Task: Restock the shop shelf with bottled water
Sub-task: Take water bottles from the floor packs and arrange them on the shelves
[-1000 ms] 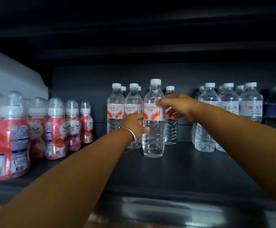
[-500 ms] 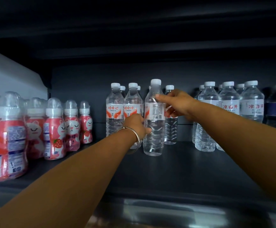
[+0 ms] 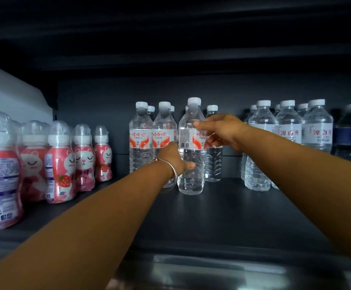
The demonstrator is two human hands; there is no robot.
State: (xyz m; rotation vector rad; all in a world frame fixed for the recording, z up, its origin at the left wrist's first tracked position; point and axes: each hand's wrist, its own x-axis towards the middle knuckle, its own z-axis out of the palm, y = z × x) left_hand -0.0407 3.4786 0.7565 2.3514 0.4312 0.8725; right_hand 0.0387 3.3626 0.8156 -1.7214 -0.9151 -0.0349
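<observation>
A clear water bottle [image 3: 192,155] with a white cap and a red-and-white label stands upright on the dark shelf [image 3: 222,210], at the front of its row. My left hand [image 3: 173,156], a bangle on its wrist, grips the bottle's lower body from the left. My right hand [image 3: 222,130] pinches the bottle at label height from the right. Its barcode faces me. More bottles of the same water [image 3: 141,139] stand to the left and behind.
Pink strawberry drink bottles [image 3: 60,162] with cat faces line the shelf's left side. Another brand of clear water bottles [image 3: 288,130] stands at the right, with dark-labelled bottles [image 3: 350,135] beyond. The shelf's front edge [image 3: 212,268] runs below my arms.
The bottle has turned about its upright axis between my hands: the red front of the label swung away and the barcode came round. It stays on the same spot.
</observation>
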